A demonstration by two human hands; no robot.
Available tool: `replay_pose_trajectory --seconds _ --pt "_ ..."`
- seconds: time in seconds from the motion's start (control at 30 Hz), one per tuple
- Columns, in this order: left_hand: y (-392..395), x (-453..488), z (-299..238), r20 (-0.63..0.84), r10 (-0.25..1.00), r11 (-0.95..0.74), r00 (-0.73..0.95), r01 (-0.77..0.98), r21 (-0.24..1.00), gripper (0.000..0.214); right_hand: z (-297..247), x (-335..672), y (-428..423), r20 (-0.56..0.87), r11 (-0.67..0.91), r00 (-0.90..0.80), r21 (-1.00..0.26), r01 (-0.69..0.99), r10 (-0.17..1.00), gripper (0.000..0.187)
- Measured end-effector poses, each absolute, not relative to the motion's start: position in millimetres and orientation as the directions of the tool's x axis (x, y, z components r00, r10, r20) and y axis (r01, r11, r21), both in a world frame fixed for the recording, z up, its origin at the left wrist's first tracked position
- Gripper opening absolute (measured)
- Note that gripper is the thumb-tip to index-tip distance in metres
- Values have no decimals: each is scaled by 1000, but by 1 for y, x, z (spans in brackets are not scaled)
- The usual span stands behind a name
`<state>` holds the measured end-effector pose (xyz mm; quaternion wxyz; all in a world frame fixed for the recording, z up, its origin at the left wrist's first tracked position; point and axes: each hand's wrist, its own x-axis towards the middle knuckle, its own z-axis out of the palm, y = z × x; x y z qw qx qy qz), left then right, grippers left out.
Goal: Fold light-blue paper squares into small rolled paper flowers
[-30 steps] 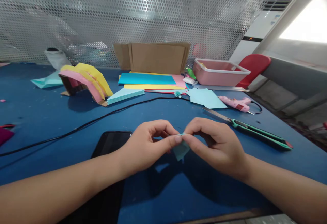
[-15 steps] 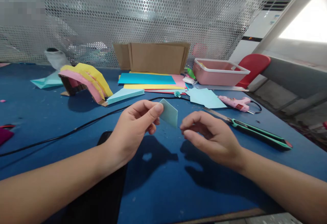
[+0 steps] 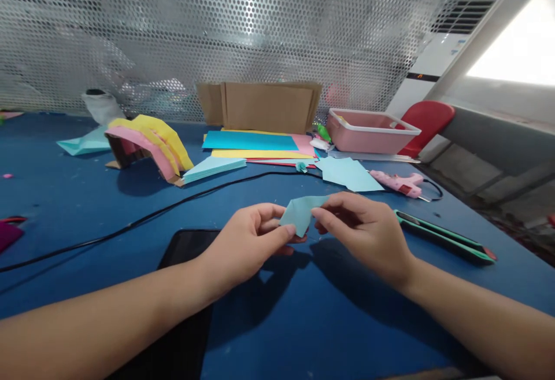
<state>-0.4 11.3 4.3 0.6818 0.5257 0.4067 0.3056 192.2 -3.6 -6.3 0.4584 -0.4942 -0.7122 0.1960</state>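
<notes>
Between my two hands is a small piece of light blue paper (image 3: 300, 214), bent and partly opened out above the table. My left hand (image 3: 258, 235) pinches its lower left part between thumb and fingers. On the paper's right edge, the thumb and fingertips of my right hand (image 3: 364, 227) are closed. Under my left forearm lies a black phone-like slab (image 3: 191, 247). Just right of my right hand rests a green and black utility knife (image 3: 444, 236), its blade end hidden behind that hand.
Behind the hands a black cable (image 3: 173, 203) crosses the blue table (image 3: 269, 334). Farther back are a yellow and pink paper arch (image 3: 151, 143), stacked light blue paper (image 3: 214, 167), coloured sheets (image 3: 251, 140), cardboard (image 3: 269, 105), a pink basket (image 3: 370, 134) and a pink glue gun (image 3: 399, 183).
My right hand has come left and taken hold of the paper's right side. The folded paper is now lower and spread wider, and my left hand has moved down and right.
</notes>
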Motion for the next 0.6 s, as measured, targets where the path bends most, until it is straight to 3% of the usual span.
replay_pose_trajectory --seconds 0.13,0.27,0.4,0.6 --pt "9 0 8 -253 835 311 489 -40 950 28 -5 194 -5 656 598 -171 -509 619 735 6" --pt "9 2 10 -263 834 327 486 -50 944 35 -2 197 -4 769 710 -263 -323 626 582 20" --pt "9 2 8 -234 869 297 437 -81 951 46 -2 198 -2 800 811 -381 -210 546 463 25" --pt "6 1 5 -157 893 236 421 -143 961 39 -5 198 -1 777 858 -481 -140 495 405 27"
